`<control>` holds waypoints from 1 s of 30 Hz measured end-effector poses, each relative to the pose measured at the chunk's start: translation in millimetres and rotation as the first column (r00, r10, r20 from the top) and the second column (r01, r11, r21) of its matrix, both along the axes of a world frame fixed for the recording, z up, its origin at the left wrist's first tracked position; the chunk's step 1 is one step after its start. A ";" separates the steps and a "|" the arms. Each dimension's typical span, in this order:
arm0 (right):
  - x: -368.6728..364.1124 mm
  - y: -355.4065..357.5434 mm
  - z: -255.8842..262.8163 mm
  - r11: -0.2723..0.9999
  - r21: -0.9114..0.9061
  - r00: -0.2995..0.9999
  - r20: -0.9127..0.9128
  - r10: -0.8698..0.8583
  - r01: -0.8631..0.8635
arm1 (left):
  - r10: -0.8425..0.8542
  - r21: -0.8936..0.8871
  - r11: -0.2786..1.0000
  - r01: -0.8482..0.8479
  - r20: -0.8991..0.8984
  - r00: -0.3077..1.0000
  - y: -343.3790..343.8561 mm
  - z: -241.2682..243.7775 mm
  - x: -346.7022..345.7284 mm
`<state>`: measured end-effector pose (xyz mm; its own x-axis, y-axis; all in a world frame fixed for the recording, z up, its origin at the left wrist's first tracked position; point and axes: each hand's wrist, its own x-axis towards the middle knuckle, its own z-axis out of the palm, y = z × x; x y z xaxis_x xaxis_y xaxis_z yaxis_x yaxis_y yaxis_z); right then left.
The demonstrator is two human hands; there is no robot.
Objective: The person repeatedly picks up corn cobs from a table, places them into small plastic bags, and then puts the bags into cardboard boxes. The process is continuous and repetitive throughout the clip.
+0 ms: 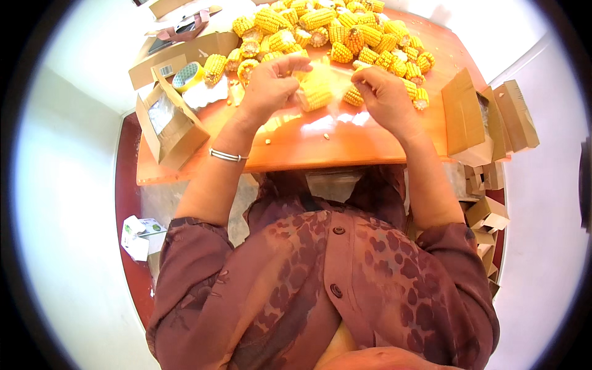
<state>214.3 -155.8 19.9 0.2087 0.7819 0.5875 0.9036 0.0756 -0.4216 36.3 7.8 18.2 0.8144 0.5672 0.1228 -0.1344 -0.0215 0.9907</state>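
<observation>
Between my two hands, above the near part of the table, hangs a clear plastic bag point(340, 92), thin and blurred. A piece of corn cob point(317, 95) with yellow kernels shows through it and seems to be inside. My left hand point(276, 85) pinches the bag's left side, thumb against fingers, close to the cob. The bag's right side is pinched in the fingertips of my right hand point(385, 95). Just beyond both hands spreads a large heap of cut corn cob pieces point(319, 21).
An open cardboard box point(182, 132) holding clear plastic stands at left, by a roll of tape point(188, 76). Another open carton point(465, 120) sits at the right edge. Loose kernels point(268, 141) lie on the orange tabletop point(296, 155). More cartons point(488, 215) are below right.
</observation>
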 end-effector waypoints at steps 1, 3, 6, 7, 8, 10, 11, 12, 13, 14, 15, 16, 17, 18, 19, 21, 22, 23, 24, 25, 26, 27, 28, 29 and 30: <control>1.2 -0.4 4.8 1.000 0.003 1.000 -0.001 -0.001 0.001 | 0.003 0.013 1.000 -0.003 0.003 1.000 -1.0 2.4 0.1; 1.7 -0.7 9.7 1.000 0.011 0.995 -0.098 0.003 -0.002 | 0.011 0.048 0.999 -0.011 0.012 1.000 -0.7 8.4 1.4; 0.0 1.5 17.6 1.000 -0.006 0.989 -0.145 -0.006 0.005 | 0.033 0.077 0.996 -0.033 -0.005 0.999 4.9 9.8 5.1; 0.3 2.4 18.1 1.000 -0.012 0.988 -0.154 -0.010 0.008 | 0.044 0.078 0.996 -0.043 -0.019 0.999 5.2 12.6 6.0; 0.4 3.1 19.3 1.000 -0.019 0.987 -0.163 -0.014 0.012 | 0.042 0.098 0.994 -0.041 -0.011 0.999 7.8 14.4 7.4; -0.6 3.4 22.7 0.999 -0.034 0.983 -0.184 -0.016 0.010 | 0.041 0.135 0.990 -0.041 0.002 0.999 13.9 17.4 9.5; -1.1 3.5 24.5 0.999 -0.042 0.981 -0.194 -0.017 0.009 | 0.056 0.120 0.991 -0.056 0.006 0.998 13.1 18.7 6.9; -0.9 3.4 25.0 0.997 -0.077 0.979 -0.202 -0.019 0.003 | 0.065 0.109 0.992 -0.066 0.009 0.998 9.8 21.5 4.0; -0.5 3.5 24.9 0.994 -0.112 0.977 -0.211 -0.021 -0.003 | 0.074 0.097 0.992 -0.075 0.012 0.997 8.2 23.9 2.1; 0.5 4.3 25.9 0.989 -0.147 0.975 -0.219 -0.024 -0.008 | 0.131 0.160 0.978 -0.132 0.019 0.991 12.1 18.5 0.9; 1.1 4.9 25.7 0.992 -0.128 0.984 -0.176 -0.011 -0.012 | 0.132 0.217 0.966 -0.140 0.051 0.990 10.4 17.2 -3.6; 1.9 5.9 25.6 0.994 -0.110 0.991 -0.132 0.002 -0.017 | 0.130 0.272 0.951 -0.148 0.083 0.988 5.9 15.9 -9.6; 2.5 6.6 25.3 0.996 -0.092 0.996 -0.088 0.013 -0.021 | 0.125 0.326 0.932 -0.156 0.114 0.986 1.4 14.3 -14.0; 2.1 8.0 25.8 0.995 -0.096 0.997 -0.081 0.020 -0.027 | 0.082 0.486 0.858 -0.167 0.192 0.978 -1.8 12.1 -15.4; 1.3 9.3 26.2 0.995 -0.099 0.997 -0.074 0.025 -0.033 | 0.106 0.609 0.775 -0.169 0.138 0.985 -5.2 9.6 -15.0; 0.7 11.0 27.4 0.994 -0.102 0.998 -0.059 0.035 -0.041 | 0.178 0.813 0.565 -0.141 0.047 0.983 -10.1 3.1 -11.8; 0.6 11.6 28.1 0.994 -0.101 0.998 -0.050 0.038 -0.043 | 0.185 0.828 0.538 -0.156 0.064 0.981 -5.4 -2.0 -6.9; 0.9 12.0 28.8 0.994 -0.099 0.998 -0.042 0.041 -0.045 | 0.200 0.805 0.573 -0.154 0.045 0.979 0.1 -5.2 -3.2; 2.2 12.0 29.0 0.993 -0.108 0.998 -0.036 0.046 -0.050 | 0.213 0.781 0.607 -0.150 0.022 0.977 5.3 -7.7 -0.8; 5.1 12.2 29.4 0.992 -0.117 0.998 -0.029 0.052 -0.055 | 0.224 0.755 0.639 -0.147 -0.001 0.975 10.0 -9.7 1.1; 7.5 12.6 29.7 0.990 -0.127 0.998 -0.023 0.057 -0.059 | 0.217 0.750 0.643 -0.154 0.015 0.976 14.6 -11.8 2.8; 9.3 13.6 29.6 0.991 -0.125 0.998 -0.001 0.055 -0.055 | 0.210 0.747 0.644 -0.161 0.030 0.977 18.5 -12.0 3.8; 11.0 14.7 29.4 0.991 -0.122 0.998 0.021 0.053 -0.050 | 0.203 0.744 0.646 -0.168 0.045 0.978 20.8 -12.0 4.1; 12.3 15.9 29.1 0.992 -0.120 0.998 0.043 0.051 -0.046 | 0.214 0.734 0.658 -0.167 0.030 0.976 21.8 -11.4 3.9; 14.3 17.0 28.5 0.992 -0.128 0.997 0.069 0.024 -0.015 | 0.223 0.722 0.672 -0.166 0.017 0.975 21.7 -9.1 4.6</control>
